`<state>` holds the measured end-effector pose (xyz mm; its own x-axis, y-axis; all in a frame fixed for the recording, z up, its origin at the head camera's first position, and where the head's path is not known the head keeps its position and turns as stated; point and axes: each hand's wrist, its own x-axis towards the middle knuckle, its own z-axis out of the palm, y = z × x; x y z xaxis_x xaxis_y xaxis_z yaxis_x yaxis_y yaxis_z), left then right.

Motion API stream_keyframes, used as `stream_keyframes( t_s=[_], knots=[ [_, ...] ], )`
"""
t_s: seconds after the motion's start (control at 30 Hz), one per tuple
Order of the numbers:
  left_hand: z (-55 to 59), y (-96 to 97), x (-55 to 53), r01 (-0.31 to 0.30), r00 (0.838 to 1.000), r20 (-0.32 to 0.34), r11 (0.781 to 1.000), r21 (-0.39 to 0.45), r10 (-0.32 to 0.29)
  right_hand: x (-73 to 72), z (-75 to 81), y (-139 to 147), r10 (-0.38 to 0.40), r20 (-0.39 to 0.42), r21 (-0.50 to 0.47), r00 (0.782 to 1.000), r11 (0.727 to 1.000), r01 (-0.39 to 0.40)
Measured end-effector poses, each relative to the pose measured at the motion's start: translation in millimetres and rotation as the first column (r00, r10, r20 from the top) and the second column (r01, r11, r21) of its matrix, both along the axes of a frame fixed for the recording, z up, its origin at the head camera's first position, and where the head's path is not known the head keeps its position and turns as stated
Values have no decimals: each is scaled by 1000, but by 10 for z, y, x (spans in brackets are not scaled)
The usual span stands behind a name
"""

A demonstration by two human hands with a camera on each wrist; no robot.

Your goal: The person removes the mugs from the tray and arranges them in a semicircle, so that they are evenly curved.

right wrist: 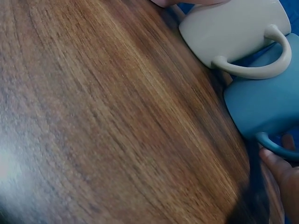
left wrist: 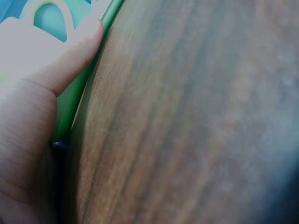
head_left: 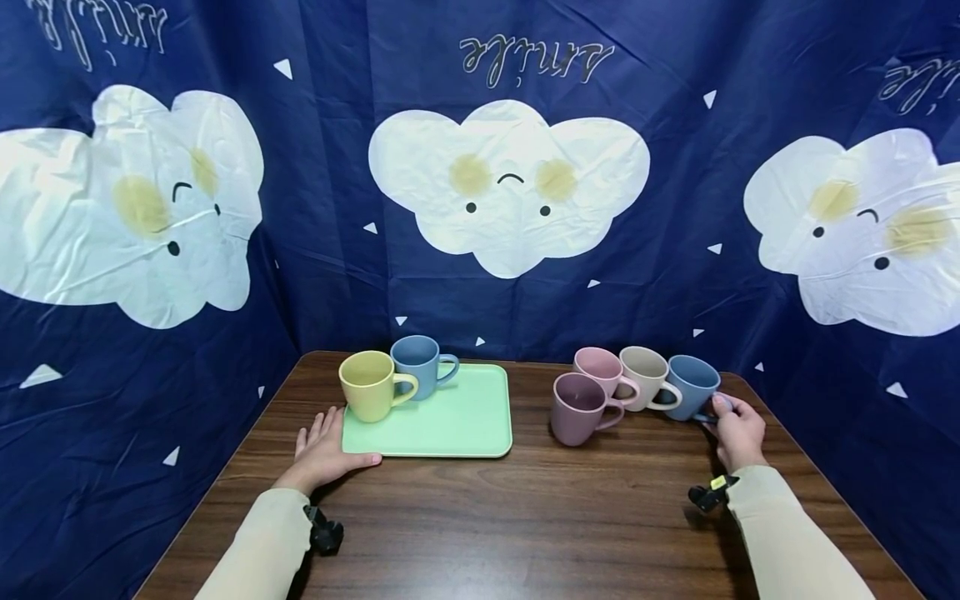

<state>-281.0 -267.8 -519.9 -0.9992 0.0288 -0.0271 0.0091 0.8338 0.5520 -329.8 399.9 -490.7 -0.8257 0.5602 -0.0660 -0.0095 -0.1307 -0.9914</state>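
At the left front corner of a light green tray (head_left: 450,425), my left hand (head_left: 326,446) rests with fingers spread and thumb laid along the front rim. On that tray stand a yellow mug (head_left: 367,387) and a blue mug (head_left: 415,367), both upright, handles to the right. My right hand (head_left: 738,429) holds the handle of a second blue mug (head_left: 690,387), rightmost in a group. The right wrist view shows fingers (right wrist: 279,168) at this handle. Left of it is a beige mug (head_left: 641,375), then a pink mug (head_left: 597,367), with a purple mug (head_left: 576,408) in front.
Everything stands on a dark wood-grain table (head_left: 525,525). Behind and at both sides hangs a navy curtain (head_left: 330,250) printed with white clouds. The mugs on the right stand close together, their handles pointing right.
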Motion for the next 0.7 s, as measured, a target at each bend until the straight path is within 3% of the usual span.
stream_keyframes(
  t_s=[0.13,0.37,0.57,0.7],
  knots=[
    [-31,-13,-20,2,1000,-12,1000,10,-2,10,19,10,20,28,35,999,999,-20],
    [-134,-39,-67,10,999,-53,999,46,-7,93,157,64,47,58,14,997,999,-48],
    [-145,-50,-63,22,998,-63,998,53,-19,75,376,84,-47,85,176,995,984,32],
    [-150,-59,-66,17,998,-59,999,50,-14,39,578,30,-120,-4,213,993,970,118]
  ],
)
